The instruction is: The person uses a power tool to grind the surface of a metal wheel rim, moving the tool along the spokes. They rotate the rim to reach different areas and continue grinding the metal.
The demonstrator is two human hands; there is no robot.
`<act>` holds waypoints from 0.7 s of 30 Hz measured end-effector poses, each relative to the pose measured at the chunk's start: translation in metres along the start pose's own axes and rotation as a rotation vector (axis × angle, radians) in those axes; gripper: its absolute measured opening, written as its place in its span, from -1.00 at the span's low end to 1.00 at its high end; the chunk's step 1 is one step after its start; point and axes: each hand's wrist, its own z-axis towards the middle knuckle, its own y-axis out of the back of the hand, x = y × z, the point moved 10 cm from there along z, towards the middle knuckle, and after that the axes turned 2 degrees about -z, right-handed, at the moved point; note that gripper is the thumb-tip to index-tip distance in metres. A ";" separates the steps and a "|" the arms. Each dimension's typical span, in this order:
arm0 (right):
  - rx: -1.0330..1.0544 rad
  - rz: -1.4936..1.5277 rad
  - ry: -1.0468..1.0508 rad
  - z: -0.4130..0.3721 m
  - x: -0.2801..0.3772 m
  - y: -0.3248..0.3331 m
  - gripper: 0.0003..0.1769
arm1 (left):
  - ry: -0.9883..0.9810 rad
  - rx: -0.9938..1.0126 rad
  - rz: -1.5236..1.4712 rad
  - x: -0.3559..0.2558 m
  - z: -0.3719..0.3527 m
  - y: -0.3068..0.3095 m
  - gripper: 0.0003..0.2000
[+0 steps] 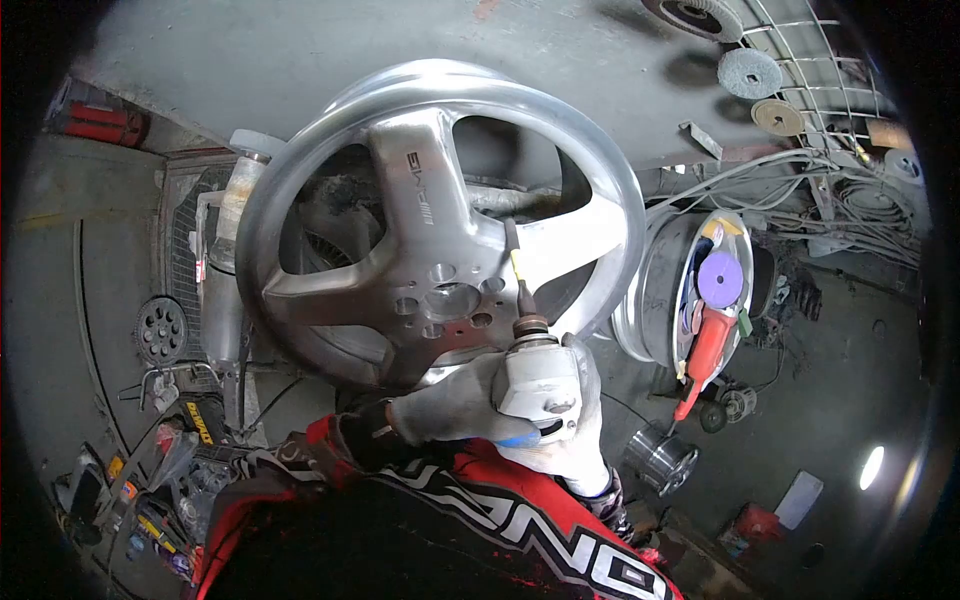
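Note:
A polished alloy wheel (415, 215) with wide spokes and a ring of bolt holes faces me, tilted up in front of my body. Both gloved hands are wrapped around a grey-white die grinder (540, 382) just below the wheel's hub. My left hand (450, 400) grips its body from the left side. Around its right side and underneath, my right hand (578, 440) is closed. The grinder's slim bit (516, 262), marked with a yellow band, points up and away across the bright right-hand spoke, its tip overlapping the spoke's edge near the hub.
At right a second wheel (650, 290) leans, with a red power tool (708, 345) bearing a purple disc (720, 279) on it. Abrasive discs (750, 73) hang on a wire rack above coiled cables (870, 200). A metal machine (225, 290) stands left; a silver bucket (660, 465) sits lower right.

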 end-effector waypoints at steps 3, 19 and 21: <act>0.075 -0.086 0.158 -0.002 0.027 -0.012 -0.21 | 0.002 0.043 -0.017 0.006 -0.003 0.002 -0.42; 0.028 0.149 0.260 -0.005 0.041 -0.011 -0.37 | 0.088 -0.031 -0.118 0.019 -0.003 0.000 -0.37; -0.020 0.084 0.119 0.002 0.008 0.001 -0.12 | 0.096 0.011 -0.103 0.019 -0.001 -0.004 -0.38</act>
